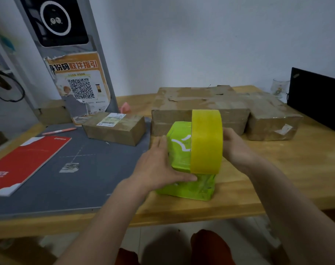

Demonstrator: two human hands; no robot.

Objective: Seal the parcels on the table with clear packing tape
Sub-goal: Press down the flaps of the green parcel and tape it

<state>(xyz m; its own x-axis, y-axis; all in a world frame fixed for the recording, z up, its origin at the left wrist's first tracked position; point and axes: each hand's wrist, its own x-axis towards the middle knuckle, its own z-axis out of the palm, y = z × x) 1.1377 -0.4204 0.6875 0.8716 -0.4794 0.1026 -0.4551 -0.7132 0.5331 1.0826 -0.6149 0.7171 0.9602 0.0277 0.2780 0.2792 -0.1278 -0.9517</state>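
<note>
A bright green parcel wrapped in shiny plastic stands near the front edge of the wooden table. My left hand lies flat against its left side, thumb across the front. A large roll of yellowish packing tape stands on edge on top of the green parcel, and my right hand grips it from the right. Three brown cardboard parcels lie behind: a small one with a white label, a large flat one, and one at the right.
A grey cutting mat covers the table's left half, with a red booklet and a pink pen on it. A grey kiosk with a QR poster stands at the back left. A black laptop screen and a glass stand at the far right.
</note>
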